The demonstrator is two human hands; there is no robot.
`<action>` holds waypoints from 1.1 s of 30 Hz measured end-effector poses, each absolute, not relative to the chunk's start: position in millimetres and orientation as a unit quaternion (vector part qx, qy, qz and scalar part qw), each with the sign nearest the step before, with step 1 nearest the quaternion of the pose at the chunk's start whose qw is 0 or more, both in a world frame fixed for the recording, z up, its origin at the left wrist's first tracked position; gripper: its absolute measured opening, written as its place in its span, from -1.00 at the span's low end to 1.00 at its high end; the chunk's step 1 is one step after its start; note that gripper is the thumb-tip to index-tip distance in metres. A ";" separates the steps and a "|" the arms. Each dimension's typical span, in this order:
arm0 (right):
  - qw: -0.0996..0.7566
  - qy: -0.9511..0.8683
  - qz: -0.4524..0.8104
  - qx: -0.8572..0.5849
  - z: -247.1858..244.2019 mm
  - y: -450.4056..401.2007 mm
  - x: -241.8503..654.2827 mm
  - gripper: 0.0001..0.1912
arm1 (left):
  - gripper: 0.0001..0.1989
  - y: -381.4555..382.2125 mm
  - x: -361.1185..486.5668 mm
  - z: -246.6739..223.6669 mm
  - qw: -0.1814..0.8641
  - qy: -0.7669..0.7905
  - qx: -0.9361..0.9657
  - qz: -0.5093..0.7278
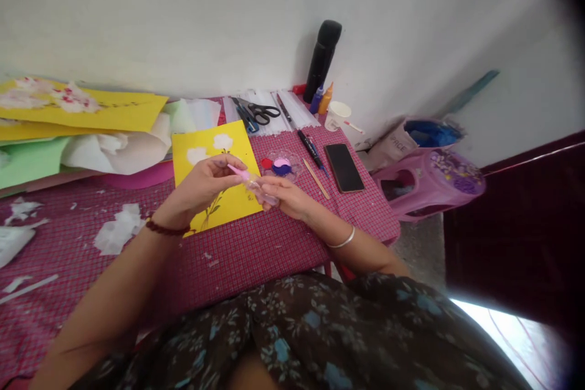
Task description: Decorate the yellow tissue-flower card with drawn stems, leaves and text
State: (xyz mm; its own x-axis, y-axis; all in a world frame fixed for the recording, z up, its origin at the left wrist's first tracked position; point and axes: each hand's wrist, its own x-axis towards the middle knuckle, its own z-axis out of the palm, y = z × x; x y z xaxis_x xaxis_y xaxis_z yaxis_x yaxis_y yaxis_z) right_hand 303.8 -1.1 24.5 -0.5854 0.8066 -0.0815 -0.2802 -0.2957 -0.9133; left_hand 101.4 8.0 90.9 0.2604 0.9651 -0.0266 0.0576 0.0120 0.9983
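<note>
Between my hands, over a yellow sheet [244,213] of paper, is a small clear squeeze bottle [253,183] with a pink pointed nozzle. My right hand [287,196] is closed around the bottle's body. The fingers of my left hand [205,180] close on the nozzle end; some fingertips are hidden behind it. White blossom shapes and dark painted stems mark the yellow sheet. Just beyond the bottle lies a clear palette [295,161] with red, pink and dark blue paint.
Right of the palette lie a wooden stick [316,178], a blue-black pen [311,150] and a phone [345,168]. Scissors [264,113], paint bottles [326,99] and a paper cup [338,114] stand or lie farther back. Torn tissue [119,230] and paper stacks [128,111] occupy the left.
</note>
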 end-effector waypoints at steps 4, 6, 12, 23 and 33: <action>0.372 -0.509 0.716 -0.300 25.9 -4.3 303.4 -0.51 | -0.50 5.8 103.7 84.8 0.571 0.427 0.540 0.448; 0.390 -0.552 0.658 -0.332 28.5 -6.1 302.6 -0.55 | -0.61 5.5 108.3 80.7 0.554 0.467 0.528 0.443; 0.380 -0.493 0.709 -0.331 27.2 -8.1 302.1 -0.55 | -0.85 4.3 111.8 78.6 0.538 0.466 0.552 0.435; 0.329 -0.517 0.741 -0.275 19.8 -12.1 301.4 -0.49 | -0.82 -2.0 102.9 74.8 0.494 0.462 0.605 0.420; 0.303 -0.454 0.810 -0.214 25.9 -19.2 295.7 -0.51 | -0.81 -6.6 110.9 77.2 0.534 0.445 0.590 0.412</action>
State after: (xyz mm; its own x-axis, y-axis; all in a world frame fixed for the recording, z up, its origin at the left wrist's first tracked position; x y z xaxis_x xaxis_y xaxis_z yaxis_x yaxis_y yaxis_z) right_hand 295.7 -19.2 25.9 -0.7252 0.6849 -0.0708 -0.2965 -0.4035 -0.8656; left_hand 110.9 -6.6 77.2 0.2650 0.9642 0.0114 0.0843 -0.0349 0.9958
